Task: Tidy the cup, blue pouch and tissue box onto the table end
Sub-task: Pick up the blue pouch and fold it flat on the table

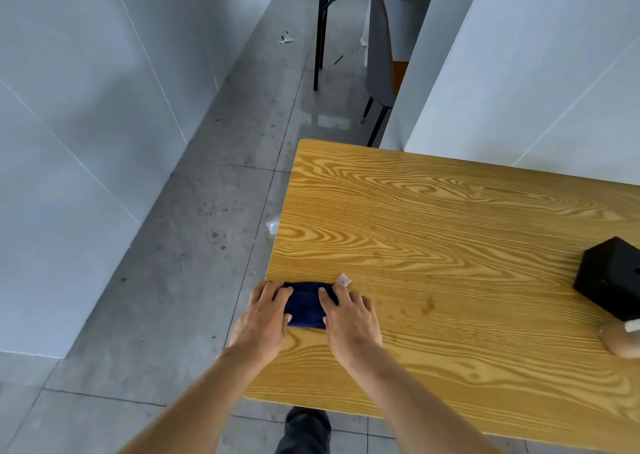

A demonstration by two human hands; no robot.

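Note:
The blue pouch point(306, 304) lies flat at the left end of the wooden table point(450, 218), close to its edge. My left hand point(263, 315) holds the pouch's left end and my right hand point(349, 318) holds its right end, fingers curled over the top. A small pale tag point(343, 279) sticks out just beyond the pouch. A black tissue box point(611, 278) stands at the right edge of the view. In front of the box a tan cup point(621, 341) is partly cut off by the frame.
The table's left edge drops to a grey tiled floor point(194, 245). White walls run along the left and behind the table. A chair point(381, 65) and another table's black legs point(320, 38) stand farther down the corridor. My leg point(306, 429) shows below the near edge.

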